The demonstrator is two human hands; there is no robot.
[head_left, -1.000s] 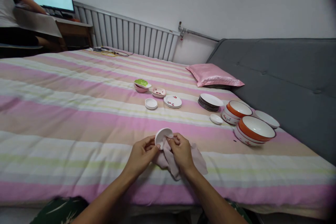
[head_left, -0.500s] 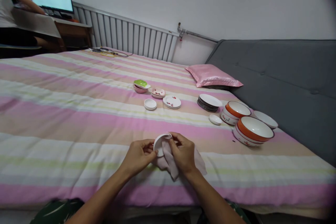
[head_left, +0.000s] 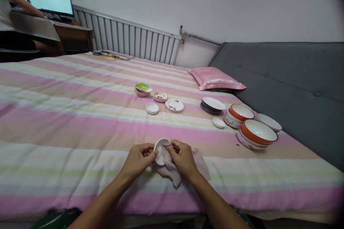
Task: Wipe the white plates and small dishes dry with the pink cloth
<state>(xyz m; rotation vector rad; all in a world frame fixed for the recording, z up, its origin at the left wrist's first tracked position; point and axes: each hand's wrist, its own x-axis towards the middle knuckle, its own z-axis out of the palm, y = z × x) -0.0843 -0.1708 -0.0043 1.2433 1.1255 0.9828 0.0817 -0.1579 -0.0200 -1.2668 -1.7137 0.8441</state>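
Fingers of the left hand (head_left: 137, 159) pinch the left rim of a small white dish (head_left: 159, 151), tilted up over the striped bed (head_left: 80, 143). Fingers of the right hand (head_left: 183, 157) pinch a pale cloth (head_left: 171, 173) against its inside, exact grip hard to see behind the knuckles. White saucers (head_left: 152, 108) and flowered plates (head_left: 174, 105) sit beyond, orange bowls (head_left: 258, 133) off right.

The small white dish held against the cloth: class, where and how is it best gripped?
Probably by the left rim of the small white dish, from the left, thumb and fingers pinching the edge. It is round, shallow and tilted, leaving that edge reachable; the left grip already holds there, while the pale pink cloth and right grip crowd the right side.
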